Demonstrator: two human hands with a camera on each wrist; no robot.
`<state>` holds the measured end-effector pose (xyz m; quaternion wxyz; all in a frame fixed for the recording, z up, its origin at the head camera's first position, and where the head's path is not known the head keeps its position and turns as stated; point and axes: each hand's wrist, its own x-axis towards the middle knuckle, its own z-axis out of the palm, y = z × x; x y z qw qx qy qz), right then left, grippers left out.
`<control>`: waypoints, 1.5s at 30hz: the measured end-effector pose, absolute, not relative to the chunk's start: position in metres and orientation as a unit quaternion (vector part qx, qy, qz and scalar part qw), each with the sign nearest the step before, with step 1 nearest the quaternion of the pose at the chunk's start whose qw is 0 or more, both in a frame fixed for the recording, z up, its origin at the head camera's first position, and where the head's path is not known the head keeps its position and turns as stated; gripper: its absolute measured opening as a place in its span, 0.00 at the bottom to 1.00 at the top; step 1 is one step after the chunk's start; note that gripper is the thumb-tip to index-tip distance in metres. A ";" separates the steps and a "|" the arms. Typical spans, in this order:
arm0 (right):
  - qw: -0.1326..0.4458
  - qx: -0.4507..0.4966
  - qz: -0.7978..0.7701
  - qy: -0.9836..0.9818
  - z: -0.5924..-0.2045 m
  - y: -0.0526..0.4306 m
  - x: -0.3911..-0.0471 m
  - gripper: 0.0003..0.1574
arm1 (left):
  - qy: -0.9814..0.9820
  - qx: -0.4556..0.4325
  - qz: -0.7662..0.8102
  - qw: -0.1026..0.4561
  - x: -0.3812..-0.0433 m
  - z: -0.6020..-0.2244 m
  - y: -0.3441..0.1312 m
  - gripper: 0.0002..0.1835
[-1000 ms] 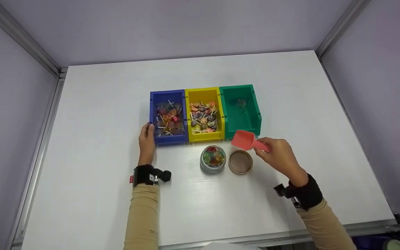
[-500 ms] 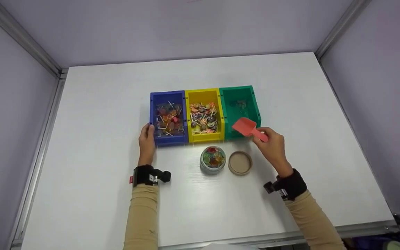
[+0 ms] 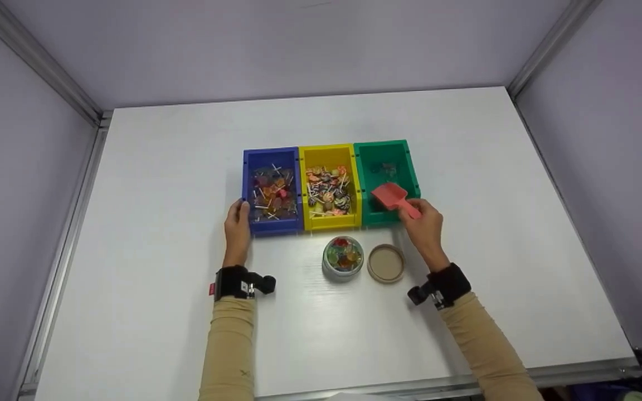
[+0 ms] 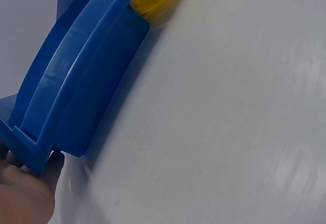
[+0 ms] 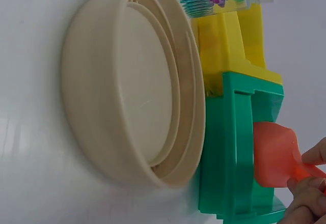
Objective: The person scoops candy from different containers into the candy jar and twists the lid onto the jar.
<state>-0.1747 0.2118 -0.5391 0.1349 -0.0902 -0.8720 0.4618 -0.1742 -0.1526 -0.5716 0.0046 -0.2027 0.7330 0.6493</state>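
My left hand [image 3: 237, 225] grips the near left corner of a blue bin [image 3: 273, 225], its thumb at the bin's front in the left wrist view. Inside lie several lollipops with white sticks. My right hand [image 3: 424, 225] holds a small pink scoop [image 3: 389, 196] by its handle. The scoop's blade overlaps the near part of a green bin [image 3: 385, 149], where a few clear pieces [image 3: 389, 169] lie farther back. Between these bins stands a yellow bin [image 3: 326, 151] with striped lollipops [image 3: 329, 192].
A glass jar [image 3: 343, 257] full of colourful candies stands open in front of the yellow bin. Right of it a beige round lid [image 3: 386, 263] lies with its hollow side up. Pale walls [image 3: 310, 50] enclose the white table [image 3: 159, 223] at back and sides.
My right hand has moved forward and left, carrying the scoop from in front of the green bin to over its near part. The left hand has stayed at the blue bin.
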 end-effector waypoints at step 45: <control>-0.012 -0.154 0.397 -0.905 -0.545 0.223 -0.159 0.17 | 0.693 -0.197 0.691 -0.058 -0.165 -0.566 -0.139 0.27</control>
